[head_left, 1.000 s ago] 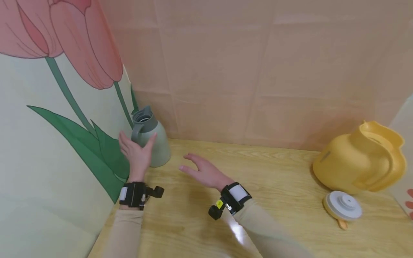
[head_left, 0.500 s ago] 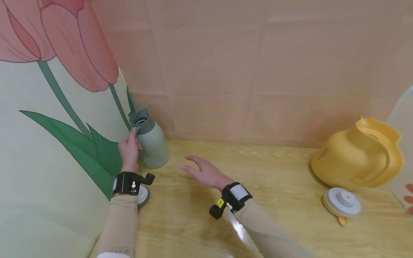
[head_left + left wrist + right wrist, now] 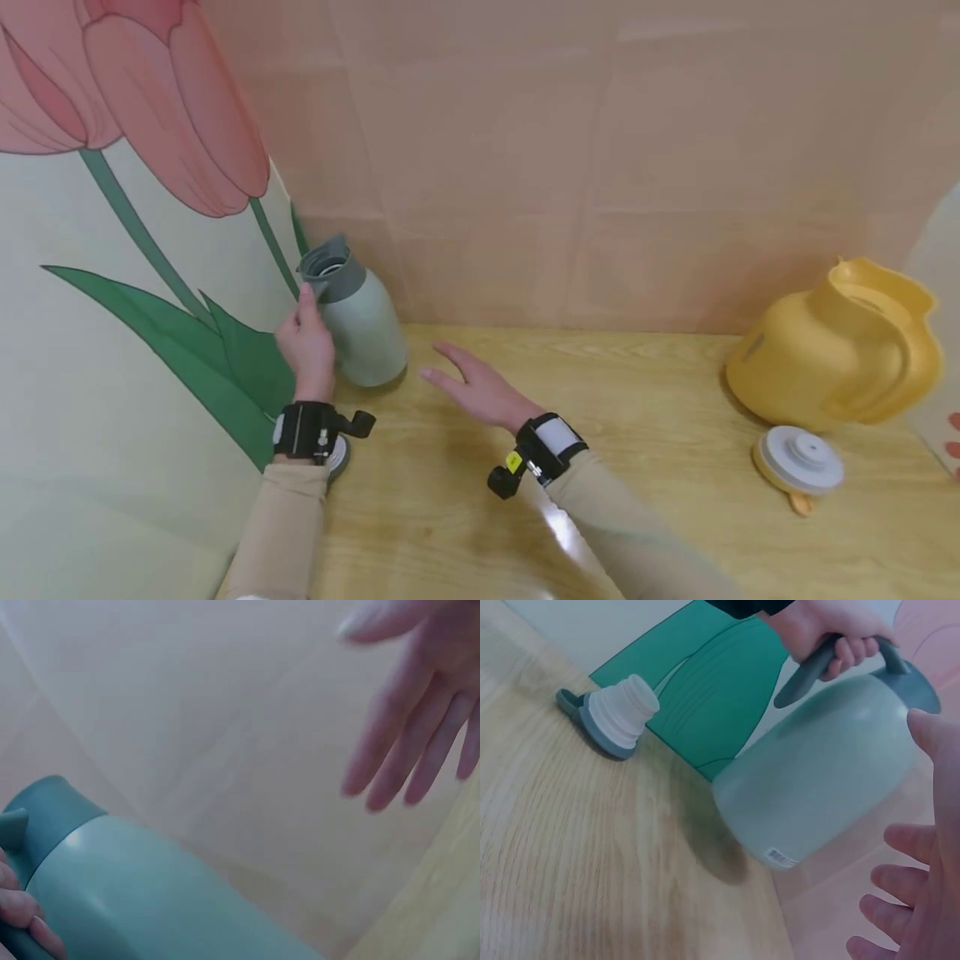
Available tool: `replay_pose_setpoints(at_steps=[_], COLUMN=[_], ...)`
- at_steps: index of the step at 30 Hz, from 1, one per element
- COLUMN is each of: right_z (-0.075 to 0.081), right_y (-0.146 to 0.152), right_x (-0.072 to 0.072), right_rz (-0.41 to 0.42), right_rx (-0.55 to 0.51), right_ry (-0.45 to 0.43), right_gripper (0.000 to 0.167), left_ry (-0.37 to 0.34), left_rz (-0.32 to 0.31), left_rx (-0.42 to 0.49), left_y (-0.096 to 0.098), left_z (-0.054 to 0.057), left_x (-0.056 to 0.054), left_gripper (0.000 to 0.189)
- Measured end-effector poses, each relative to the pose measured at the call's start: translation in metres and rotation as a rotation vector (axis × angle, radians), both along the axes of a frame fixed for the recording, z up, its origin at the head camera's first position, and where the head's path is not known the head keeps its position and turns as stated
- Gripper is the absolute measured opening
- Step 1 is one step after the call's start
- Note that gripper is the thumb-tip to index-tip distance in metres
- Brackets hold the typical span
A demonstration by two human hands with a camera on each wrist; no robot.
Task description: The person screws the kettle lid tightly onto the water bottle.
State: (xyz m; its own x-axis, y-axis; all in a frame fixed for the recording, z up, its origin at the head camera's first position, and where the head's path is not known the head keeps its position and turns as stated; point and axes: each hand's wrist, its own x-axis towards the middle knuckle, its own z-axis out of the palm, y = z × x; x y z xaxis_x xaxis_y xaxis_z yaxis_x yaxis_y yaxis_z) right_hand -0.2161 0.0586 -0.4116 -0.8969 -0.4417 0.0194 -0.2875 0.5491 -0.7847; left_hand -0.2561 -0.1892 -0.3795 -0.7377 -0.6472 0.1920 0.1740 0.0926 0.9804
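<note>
- Your left hand (image 3: pixel 306 346) grips the curved handle (image 3: pixel 804 679) of a smooth, pale-green flask (image 3: pixel 367 329), centre-left of the head view.
- Your right hand (image 3: pixel 483 387) is spread wide near it.
- A bulbous yellow jug (image 3: pixel 813 358) sits frame right on the wood-grained desk (image 3: pixel 420 533).

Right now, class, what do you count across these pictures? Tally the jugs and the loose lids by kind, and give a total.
Jugs: 2 (green jug, yellow jug)
Loose lids: 2 (grey-and-white lid, yellow-and-white lid)
Total: 4
</note>
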Motion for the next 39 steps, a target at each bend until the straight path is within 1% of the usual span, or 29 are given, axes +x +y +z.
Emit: replay_pose_setpoints(at_steps=[3,8,11,15,18,22,24,29,33,36,39], right_z=[0.003,0.007,0.007,0.007,0.006,0.006,0.008,0.017,0.024,0.028,0.030], right_y=[-0.002,-0.004,-0.006,-0.008,-0.009,-0.007,-0.005,0.001,0.007,0.014,0.023], right_x=[0.000,-0.001,-0.002,-0.002,-0.002,-0.003,-0.003,-0.003,-0.006,-0.008,-0.007], right_rz=[-0.005,-0.027,-0.042,-0.081,-0.110,-0.156,-0.184,-0.233,-0.262,-0.275,-0.287], right_rx=[-0.005,-0.037,-0.075,-0.139,-0.234,-0.363,-0.406,-0.463,-0.492,-0.526,-0.547], right_ry=[0.003,0.009,0.025,0.029,0.034,0.105,0.144,0.226,0.348,0.423,0.451], right_gripper=[0.085,0.084,0.084,0.088,0.085,0.075,0.072,0.067,0.065,0.064,0.064], left_ry=[0.027,0.106,0.136,0.138,0.128,0.163,0.193,0.247,0.266,0.278,0.298], left_rz=[-0.026,-0.108,-0.151,-0.184,-0.207,-0.266,-0.302,-0.398,-0.472,-0.541,-0.609], left_rx=[0.006,0.038,0.021,-0.021,-0.043,-0.047,-0.046,-0.074,-0.100,-0.100,-0.100], left_y=[0.008,0.023,0.032,0.046,0.057,0.072,0.078,0.094,0.105,0.113,0.121], left_z=[0.009,0.015,0.018,0.021,0.024,0.029,0.032,0.043,0.053,0.059,0.062], left_x=[0.005,0.013,0.017,0.026,0.034,0.042,0.046,0.053,0.061,0.067,0.071], left_gripper=[0.064,0.062,0.061,0.059,0.059,0.059,0.057,0.052,0.050,0.049,0.049])
